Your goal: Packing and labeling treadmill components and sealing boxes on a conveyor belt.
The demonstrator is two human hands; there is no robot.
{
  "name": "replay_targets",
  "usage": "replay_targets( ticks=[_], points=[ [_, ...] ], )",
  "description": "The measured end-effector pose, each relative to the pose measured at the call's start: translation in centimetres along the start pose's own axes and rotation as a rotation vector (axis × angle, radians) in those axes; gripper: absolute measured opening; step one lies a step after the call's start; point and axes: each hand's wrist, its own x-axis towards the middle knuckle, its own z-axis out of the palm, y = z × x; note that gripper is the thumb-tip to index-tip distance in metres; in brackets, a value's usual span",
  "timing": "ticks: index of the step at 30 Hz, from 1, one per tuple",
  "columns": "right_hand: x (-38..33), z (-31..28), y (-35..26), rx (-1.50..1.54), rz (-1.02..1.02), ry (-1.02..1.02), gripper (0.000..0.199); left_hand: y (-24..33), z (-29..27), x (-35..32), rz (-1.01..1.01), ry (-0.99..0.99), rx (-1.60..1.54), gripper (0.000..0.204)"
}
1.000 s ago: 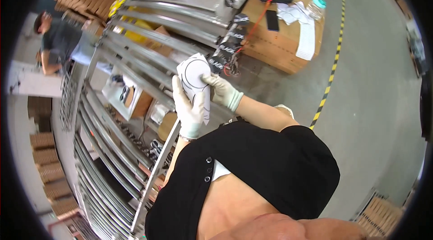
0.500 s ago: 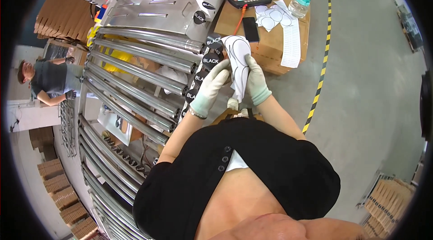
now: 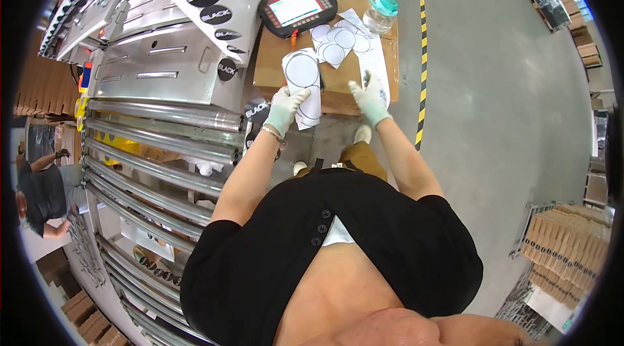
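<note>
My left hand (image 3: 286,108), in a white glove, is closed on a white paper strip (image 3: 303,72) with round outlines, which looks like sticker backing. The strip hangs over the near left part of a cardboard box (image 3: 273,60). My right hand (image 3: 372,100), also gloved, is at the box's near edge, apart from the strip, with fingers spread and nothing held. Beyond it, several loose white pieces with circles (image 3: 335,44) lie beside a long printed sheet (image 3: 374,63) on the box. A black handheld control panel (image 3: 298,8) with a lit screen rests at the back left.
A clear bottle with a teal lid (image 3: 382,11) stands at the box's back right. Metal rollers (image 3: 162,115) run along my left, below a steel machine (image 3: 159,66). A yellow-black floor line (image 3: 422,73) passes on the right. Another person (image 3: 49,190) is at far left.
My right hand has let go of the strip and moved apart from it. My left hand keeps the strip, now more spread out and nearer the box. The view has turned to the right.
</note>
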Motion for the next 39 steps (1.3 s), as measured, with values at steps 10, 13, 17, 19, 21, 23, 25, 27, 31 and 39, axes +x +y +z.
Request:
replay_targets(
  ticks=[10, 13, 17, 19, 21, 23, 25, 27, 31, 39],
  points=[
    [24.7, 4.0, 5.9, -0.402, -0.264, -0.182, 0.085, -7.0, 9.5, 24.0, -0.030, 0.294, 0.816, 0.089],
    [28.3, 5.4, 6.9, -0.607, -0.294, -0.329, 0.072, -5.9, 12.7, 26.3, -0.204, 0.509, 1.121, 0.102],
    [31.3, 6.5, 9.0, -0.622, -0.275, -0.444, 0.046, -4.5, 16.4, 28.6, -0.494, 0.578, 1.308, 0.112],
    [31.6, 5.8, 8.7, -0.538, -0.285, -0.427, 0.035, -4.9, 16.6, 29.0, -0.522, 0.624, 1.262, 0.110],
    [31.1, 5.1, 7.9, -0.383, -0.310, -0.388, 0.032, -5.5, 16.0, 29.2, -0.470, 0.715, 1.230, 0.108],
    [28.9, 3.8, 7.9, -0.234, -0.257, -0.298, 0.028, -5.8, 15.9, 28.7, -0.405, 0.752, 1.102, 0.101],
    [27.0, 2.6, 7.7, -0.087, -0.205, -0.199, 0.025, -5.7, 16.1, 28.2, -0.531, 0.788, 0.970, 0.095],
    [26.0, 1.5, 7.2, 0.092, 0.165, -0.465, 0.023, -6.6, 16.0, 27.6, -0.486, 0.772, 0.987, 0.082],
    [24.9, 5.3, 10.5, 0.156, 0.028, -0.549, 0.023, -10.6, 13.0, 25.9, -0.218, 0.679, 0.684, 0.054],
    [25.5, 4.4, 8.8, 0.340, 0.134, -0.909, 0.025, -8.9, 14.6, 25.3, -0.151, 0.257, -0.669, 0.045]
  ],
)
